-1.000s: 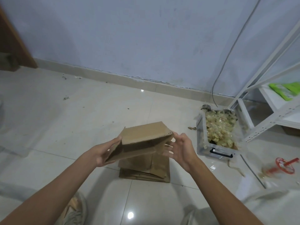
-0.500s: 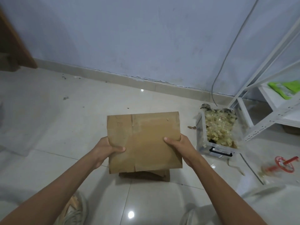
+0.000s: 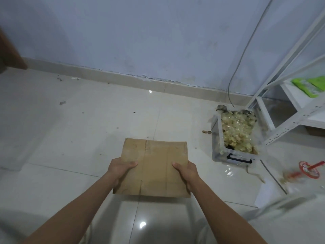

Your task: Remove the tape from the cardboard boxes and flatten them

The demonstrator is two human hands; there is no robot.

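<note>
The left hand (image 3: 121, 167) and the right hand (image 3: 187, 170) each pinch a side edge of the flattened cardboard box (image 3: 153, 166), thumbs on top and fingers hidden under it. The box is held level over the tiled floor (image 3: 70, 138). It looks light and stiff, yet it probably bends along its creases, so the side edges seem the best hold. At two o'clock stands a clear bin (image 3: 233, 138) filled with crumpled tape.

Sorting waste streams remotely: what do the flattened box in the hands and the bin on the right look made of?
Flattened box: brown corrugated-looking cardboard, matte, with fold creases. Bin: clear, glossy plastic by its see-through walls, with a black handle; yellowish crumpled tape, probably, inside.
</note>
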